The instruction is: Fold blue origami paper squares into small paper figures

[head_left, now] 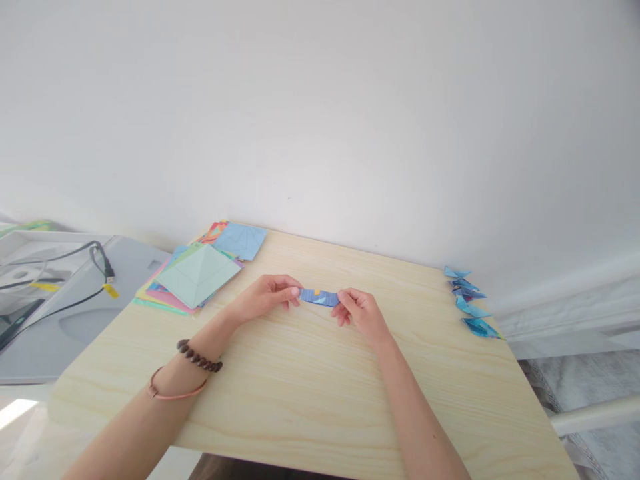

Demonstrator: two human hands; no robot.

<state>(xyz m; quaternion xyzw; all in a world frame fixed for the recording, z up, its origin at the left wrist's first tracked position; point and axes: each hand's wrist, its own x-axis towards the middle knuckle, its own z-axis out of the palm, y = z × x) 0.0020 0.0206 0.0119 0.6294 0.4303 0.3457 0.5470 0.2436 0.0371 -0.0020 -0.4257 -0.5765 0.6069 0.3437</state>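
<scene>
A narrow folded strip of blue patterned paper (320, 297), with a small orange patch on its upper edge, stretches between my two hands over the middle of the table. My left hand (273, 297) pinches its left end between thumb and fingers. At the opposite end my right hand (361, 311) grips it the same way, thumb on top. The strip looks roughly level; its underside is hidden. Dark beads and a thin copper-coloured bangle circle my left wrist.
Left of my hands lies a stack of coloured paper sheets (200, 277), with a blue creased sheet (243, 241) behind. Several folded blue paper pieces (470, 307) line the table's right edge. A grey case with cables (105, 267) adjoins the left side. A white wall (320, 133) stands behind.
</scene>
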